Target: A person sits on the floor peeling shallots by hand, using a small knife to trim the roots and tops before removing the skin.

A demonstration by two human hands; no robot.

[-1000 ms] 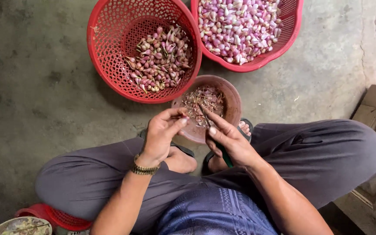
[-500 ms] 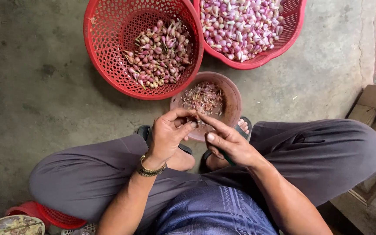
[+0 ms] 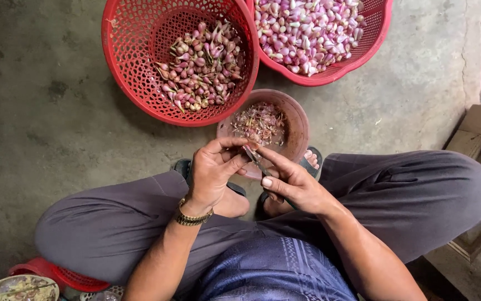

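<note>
A small shallot is being peeled with a short knife over a round brown plastic bowl [image 3: 293,120] of skins.

The shallot is pinched in the closed left hand [image 3: 212,173] just below that bowl; the right hand [image 3: 293,184] is closed on the knife [image 3: 256,160]. Above-left of the bowl a red mesh basket [image 3: 134,83] holds few unpeeled shallots [image 3: 201,64]; above-right a fuller red basket [image 3: 374,33] holds many peeled ones [image 3: 307,30].

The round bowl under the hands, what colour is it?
The round bowl is dull reddish brown, seen in the head view.
</note>
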